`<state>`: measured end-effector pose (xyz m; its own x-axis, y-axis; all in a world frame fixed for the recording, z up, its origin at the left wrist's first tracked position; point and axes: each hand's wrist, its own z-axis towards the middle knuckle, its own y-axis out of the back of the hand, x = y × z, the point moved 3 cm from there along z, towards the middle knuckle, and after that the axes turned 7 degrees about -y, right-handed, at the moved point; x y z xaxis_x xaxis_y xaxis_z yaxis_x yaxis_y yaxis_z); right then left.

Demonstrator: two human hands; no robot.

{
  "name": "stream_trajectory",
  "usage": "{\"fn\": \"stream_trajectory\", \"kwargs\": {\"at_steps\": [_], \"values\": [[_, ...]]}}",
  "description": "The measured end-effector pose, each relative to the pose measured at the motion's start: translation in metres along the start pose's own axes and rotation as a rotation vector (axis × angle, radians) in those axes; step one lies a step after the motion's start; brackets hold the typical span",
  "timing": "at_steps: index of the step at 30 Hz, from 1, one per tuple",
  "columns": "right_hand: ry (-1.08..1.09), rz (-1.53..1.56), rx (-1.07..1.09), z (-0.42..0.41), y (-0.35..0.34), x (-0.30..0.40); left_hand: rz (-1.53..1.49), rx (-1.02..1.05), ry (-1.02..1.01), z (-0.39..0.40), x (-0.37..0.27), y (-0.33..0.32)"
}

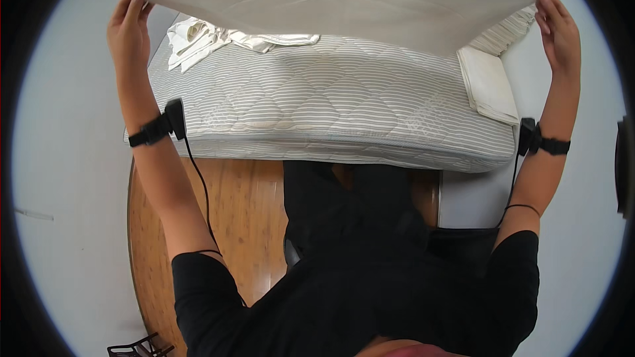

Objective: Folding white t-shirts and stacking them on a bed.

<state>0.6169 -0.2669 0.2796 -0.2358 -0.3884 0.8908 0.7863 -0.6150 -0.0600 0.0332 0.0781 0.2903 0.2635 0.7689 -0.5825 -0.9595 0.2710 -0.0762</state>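
Note:
A white cloth is stretched wide in the air above the far side of a striped quilted mattress. My left hand pinches its left corner between thumb and fingers, and my right hand grips the corner at the right. Both arms are raised and spread. The cloth's lower edge sags between the hands, and its upper part runs out of view. Behind it, on the mattress at the left, lie crumpled white cloths. A folded white cloth rests near the mattress's right end, below my right hand.
Beyond the folded cloth is a stack of white cloths, partly hidden by the raised one. White walls stand at both sides. Below the mattress lies a wooden floor, with a small dark rack-like object at lower left. Cables run from both wrist straps.

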Motion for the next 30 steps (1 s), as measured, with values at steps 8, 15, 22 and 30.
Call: {"fn": "stream_trajectory", "kwargs": {"at_steps": [8,15,22,30], "values": [[-0.375,-0.5,0.05,-0.182,0.053,-0.093,0.107,0.188,0.398,-0.198,0.0,0.023],[-0.896,-0.339,0.443,-0.267,0.049,-0.125,0.174,0.623,1.036,-0.332,-0.01,0.059],[-0.544,-0.278,0.481,-0.218,0.041,-0.128,0.06,0.406,0.762,-0.306,0.029,0.051],[-0.659,-0.296,0.059,-0.106,-0.011,-0.269,0.679,0.183,0.438,-0.239,0.156,-0.036]]}}
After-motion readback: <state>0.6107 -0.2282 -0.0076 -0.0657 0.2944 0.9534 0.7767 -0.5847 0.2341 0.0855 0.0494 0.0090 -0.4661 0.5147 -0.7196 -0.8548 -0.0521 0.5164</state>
